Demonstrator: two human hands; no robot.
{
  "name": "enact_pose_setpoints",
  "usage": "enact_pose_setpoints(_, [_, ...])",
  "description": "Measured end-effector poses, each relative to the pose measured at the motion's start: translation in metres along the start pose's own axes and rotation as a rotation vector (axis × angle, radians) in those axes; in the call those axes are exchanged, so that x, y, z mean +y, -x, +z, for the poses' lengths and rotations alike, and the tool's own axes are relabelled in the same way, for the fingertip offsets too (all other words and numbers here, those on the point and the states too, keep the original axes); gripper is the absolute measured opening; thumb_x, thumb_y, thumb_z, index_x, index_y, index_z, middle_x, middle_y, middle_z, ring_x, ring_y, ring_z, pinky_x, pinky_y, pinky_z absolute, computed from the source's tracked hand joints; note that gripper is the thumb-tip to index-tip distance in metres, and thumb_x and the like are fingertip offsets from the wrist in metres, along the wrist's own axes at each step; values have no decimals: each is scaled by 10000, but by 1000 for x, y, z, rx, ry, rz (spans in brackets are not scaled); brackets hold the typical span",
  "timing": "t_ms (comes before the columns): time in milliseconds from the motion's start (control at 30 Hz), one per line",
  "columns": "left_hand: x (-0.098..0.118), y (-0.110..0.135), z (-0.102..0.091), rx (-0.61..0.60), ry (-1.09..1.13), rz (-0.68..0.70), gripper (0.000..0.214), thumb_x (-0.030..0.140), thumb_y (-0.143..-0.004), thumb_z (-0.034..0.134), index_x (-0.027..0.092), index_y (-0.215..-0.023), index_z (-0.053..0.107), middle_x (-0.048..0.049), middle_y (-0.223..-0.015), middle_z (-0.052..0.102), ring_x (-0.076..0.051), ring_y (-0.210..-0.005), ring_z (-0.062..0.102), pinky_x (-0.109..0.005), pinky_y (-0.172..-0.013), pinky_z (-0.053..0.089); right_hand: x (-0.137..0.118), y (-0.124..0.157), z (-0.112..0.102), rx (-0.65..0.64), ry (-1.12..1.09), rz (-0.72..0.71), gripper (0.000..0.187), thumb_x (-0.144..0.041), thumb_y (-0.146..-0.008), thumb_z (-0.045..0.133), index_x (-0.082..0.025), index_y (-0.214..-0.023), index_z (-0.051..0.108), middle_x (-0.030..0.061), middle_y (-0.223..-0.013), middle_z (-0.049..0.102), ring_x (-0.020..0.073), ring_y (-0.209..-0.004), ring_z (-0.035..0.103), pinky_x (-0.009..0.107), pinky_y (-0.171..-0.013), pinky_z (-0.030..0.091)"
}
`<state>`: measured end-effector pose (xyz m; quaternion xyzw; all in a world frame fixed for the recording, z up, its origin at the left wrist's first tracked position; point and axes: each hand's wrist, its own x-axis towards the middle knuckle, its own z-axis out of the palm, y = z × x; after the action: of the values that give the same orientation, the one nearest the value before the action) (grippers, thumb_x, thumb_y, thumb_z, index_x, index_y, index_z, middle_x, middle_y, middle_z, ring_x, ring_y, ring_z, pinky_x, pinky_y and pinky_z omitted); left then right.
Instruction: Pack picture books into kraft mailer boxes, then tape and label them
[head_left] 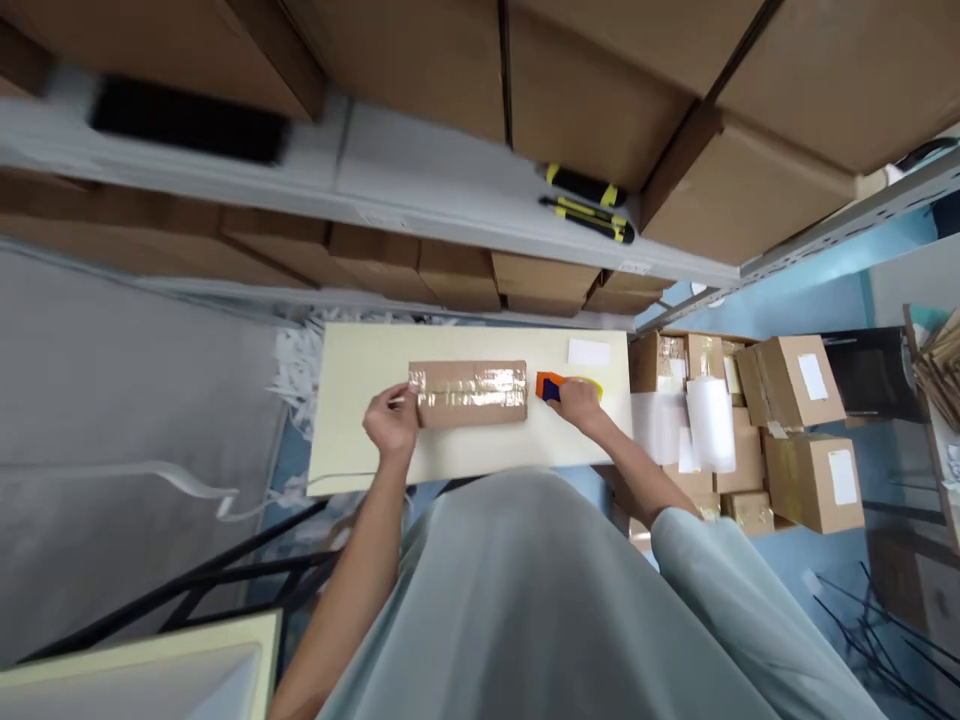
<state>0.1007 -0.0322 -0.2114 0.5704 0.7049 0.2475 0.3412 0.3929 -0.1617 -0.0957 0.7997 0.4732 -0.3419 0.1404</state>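
Note:
A long brown cardboard box [469,393] lies on a pale yellow table [352,370], with clear tape running along its top. My left hand [391,424] presses against the box's left end, fingers curled round the corner. My right hand [579,401] is closed on an orange and blue tape dispenser [551,387] just past the box's right end. A yellow part of the dispenser sticks out beyond my fingers.
A white label [589,352] lies on the table's far right. Stacked cardboard boxes [795,420] and a bubble-wrap roll [709,422] sit to the right. Shelving above holds large boxes and two yellow-black tools [589,204]. White paper shreds [296,365] lie left of the table.

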Motion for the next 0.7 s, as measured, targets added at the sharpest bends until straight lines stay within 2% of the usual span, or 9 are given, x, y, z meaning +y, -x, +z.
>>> enact_pose_setpoints(67, [18, 4, -2, -11, -89, 67, 396, 343, -924, 664, 66, -1188, 768, -259, -1262, 749, -409, -1239, 702, -604, -1161, 529, 1, 9, -12, 81, -60, 31, 369, -470, -1070, 689, -168, -1268, 768, 233, -1305, 804, 390, -1235, 777, 422, -958, 597])
enact_pose_setpoints(133, [46, 9, 1, 36, -94, 146, 607, 360, -907, 691, 31, -1416, 663, -328, -1523, 616, -482, -1496, 545, -651, -1265, 425, -2, 15, -32, 170, -140, 30, 408, -519, -1063, 676, -199, -1306, 749, 193, -1274, 821, 377, -1215, 786, 394, -927, 594])
enact_pose_setpoints(167, [64, 11, 4, 51, -60, 201, 663, 383, -928, 678, 43, -1493, 611, -331, -1605, 554, -493, -1556, 483, -670, -1279, 401, -6, 17, -46, 223, -175, 15, 441, -546, -1064, 659, -198, -1324, 737, 185, -1259, 825, 379, -1203, 790, 390, -913, 590])
enact_pose_setpoints(233, [107, 14, 7, 59, 43, 376, 598, 440, -1006, 611, 109, -1504, 621, -290, -1664, 524, -475, -1610, 427, -664, -1302, 379, -17, 19, -78, 325, -231, -28, 501, -582, -1063, 627, -185, -1359, 708, 179, -1233, 827, 388, -1185, 795, 388, -896, 582])
enact_pose_setpoints(300, [156, 13, 3, 62, 156, 575, 418, 443, -1051, 566, 210, -1361, 723, -201, -1594, 629, -425, -1577, 488, -625, -1300, 399, -34, 20, -115, 413, -260, -100, 520, -574, -1056, 623, -184, -1395, 676, 170, -1232, 823, 388, -1189, 790, 382, -901, 575])
enact_pose_setpoints(367, [204, 7, -9, 93, 258, 722, 270, 433, -1057, 586, 272, -1140, 785, -132, -1434, 745, -377, -1460, 608, -577, -1259, 455, -53, 18, -153, 482, -266, -211, 503, -507, -1051, 633, -200, -1448, 631, 153, -1263, 813, 373, -1201, 779, 371, -915, 572])
enact_pose_setpoints(467, [264, -11, -34, 166, 376, 808, 211, 432, -1014, 679, 278, -905, 773, -101, -1217, 818, -335, -1232, 734, -530, -1164, 528, -84, 10, -206, 540, -197, -376, 508, -391, -1053, 621, -160, -1501, 558, 172, -1320, 785, 348, -1207, 759, 364, -941, 567])
enact_pose_setpoints(567, [303, -34, -56, 177, 448, 811, 212, 411, -974, 711, 268, -822, 748, -100, -1122, 838, -322, -1130, 777, -498, -1096, 562, -116, -1, -248, 553, -36, -421, 485, -341, -1064, 620, -102, -1478, 540, 216, -1347, 762, 333, -1228, 744, 361, -985, 552])
enact_pose_setpoints(700, [322, -52, -72, 124, 466, 768, 177, 397, -935, 720, 271, -816, 750, -92, -1099, 849, -324, -1097, 799, -462, -1024, 595, -150, -14, -278, 547, 105, -369, 366, -281, -1052, 648, -128, -1382, 612, 202, -1338, 777, 300, -1219, 743, 357, -1043, 536])
